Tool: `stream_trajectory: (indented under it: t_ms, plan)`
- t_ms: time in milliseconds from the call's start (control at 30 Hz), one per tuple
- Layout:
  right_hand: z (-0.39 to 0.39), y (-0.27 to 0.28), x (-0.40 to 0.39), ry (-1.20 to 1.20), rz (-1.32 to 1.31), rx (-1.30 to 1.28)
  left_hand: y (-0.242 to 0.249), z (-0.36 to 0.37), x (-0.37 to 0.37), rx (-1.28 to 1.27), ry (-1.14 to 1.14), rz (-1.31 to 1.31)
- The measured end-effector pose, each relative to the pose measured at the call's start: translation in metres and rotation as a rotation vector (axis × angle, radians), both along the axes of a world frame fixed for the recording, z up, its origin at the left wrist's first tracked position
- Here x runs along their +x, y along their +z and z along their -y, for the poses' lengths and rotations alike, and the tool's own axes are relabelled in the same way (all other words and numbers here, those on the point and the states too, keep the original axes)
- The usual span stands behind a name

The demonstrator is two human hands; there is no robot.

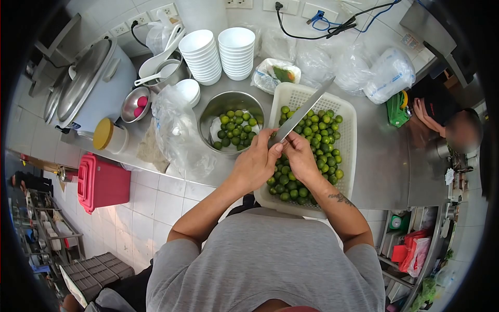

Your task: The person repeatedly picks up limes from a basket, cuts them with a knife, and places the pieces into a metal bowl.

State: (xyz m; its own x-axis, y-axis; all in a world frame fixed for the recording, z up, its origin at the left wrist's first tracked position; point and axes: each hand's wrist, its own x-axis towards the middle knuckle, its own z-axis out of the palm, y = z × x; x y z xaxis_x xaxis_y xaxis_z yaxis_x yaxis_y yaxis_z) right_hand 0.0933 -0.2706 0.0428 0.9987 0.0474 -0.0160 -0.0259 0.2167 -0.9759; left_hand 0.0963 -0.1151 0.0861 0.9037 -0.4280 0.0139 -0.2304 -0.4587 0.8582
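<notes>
My left hand [255, 162] is closed around the lower end of a large knife [306, 108], whose handle is hidden. The broad blade slants up and to the right over a white perforated basket [349, 130] of green limes [323, 148]. Beside it, my right hand [301, 158] is closed near the base of the blade, its fingertips close to my left thumb; what it holds is hidden. Both hands are above the basket's left part. Just left of the basket stands a steel bowl [206, 117] with more limes on something white.
Stacked white bowls [236, 52], plastic bags [179, 130] and a yellow-lidded tub [106, 136] surround the work area. A large lidded pot [93, 86] stands left. A red cooler [104, 182] is on the floor. Another person [439, 112] is at the right.
</notes>
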Motion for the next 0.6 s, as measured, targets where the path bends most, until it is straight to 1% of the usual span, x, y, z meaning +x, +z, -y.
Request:
stream_trajectory:
  t_ms: [100, 200, 233, 300, 333, 400, 433, 500, 533, 567, 600]
  plan:
    - [0.0, -0.003, 0.0, 0.044, -0.014, -0.006, -0.001, 0.0, 0.004, -0.039, 0.012, 0.01]
    - [0.004, 0.006, 0.004, 0.077, -0.109, 0.017, -0.002, -0.005, 0.01, -0.103, 0.012, -0.033]
    - [0.006, 0.012, 0.007, 0.038, -0.07, -0.005, -0.003, -0.01, 0.014, -0.128, 0.011, -0.053]
    - [0.01, 0.02, 0.013, -0.039, 0.009, -0.049, -0.007, -0.017, 0.021, -0.175, 0.118, -0.017]
    - [0.015, 0.016, 0.013, -0.005, 0.063, -0.281, -0.005, -0.022, 0.023, -0.197, 0.17, 0.001]
    - [0.029, -0.006, 0.014, 0.065, 0.176, -0.743, -0.002, -0.035, 0.028, -0.173, 0.225, -0.062]
    - [0.03, -0.015, 0.014, 0.179, 0.223, -0.873, -0.004, -0.042, 0.033, -0.173, 0.236, -0.099]
    - [0.024, -0.027, 0.011, 0.243, 0.387, -1.168, 0.0, -0.047, 0.035, -0.186, 0.247, -0.17]
    - [0.022, -0.028, 0.009, 0.274, 0.471, -1.317, 0.0, -0.048, 0.033, -0.185, 0.223, -0.155]
    - [0.023, -0.028, 0.011, 0.263, 0.487, -1.283, 0.001, -0.049, 0.031, -0.185, 0.2, -0.14]
    - [0.025, -0.025, 0.012, 0.249, 0.356, -1.138, 0.002, -0.049, 0.028, -0.184, 0.168, -0.135]
